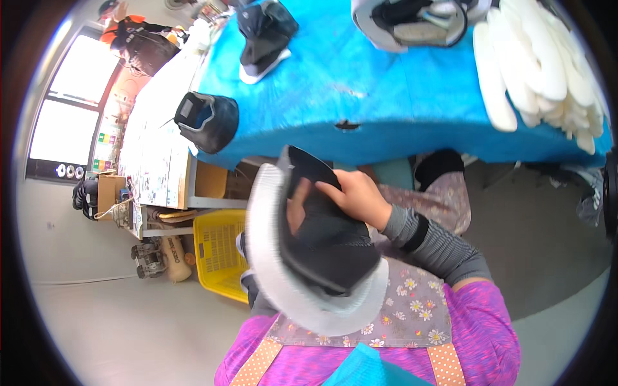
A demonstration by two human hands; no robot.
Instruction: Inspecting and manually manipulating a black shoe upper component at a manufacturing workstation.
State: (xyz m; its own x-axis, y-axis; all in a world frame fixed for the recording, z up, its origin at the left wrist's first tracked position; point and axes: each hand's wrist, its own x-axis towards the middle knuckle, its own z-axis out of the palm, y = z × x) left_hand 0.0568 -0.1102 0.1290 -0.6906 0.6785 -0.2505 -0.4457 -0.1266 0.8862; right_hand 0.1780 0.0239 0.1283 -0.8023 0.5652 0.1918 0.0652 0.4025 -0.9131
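Note:
I hold up a shoe upper with a black inside and a grey-white outer edge, partly blurred. My right hand grips its top edge on the right, thumb on the black lining and fingers behind. Only some fingers of my left hand show, pressed against the lining on the left; the upper hides the rest of that hand. On the blue-covered table beyond are a black shoe upper near the left edge, a black shoe piece with a white edge, and a grey-white upper.
A pile of white, sole-shaped pieces hangs over the table's right edge. A yellow plastic basket stands on the floor at left. Beside it is a long white bench. Another person is at the far left.

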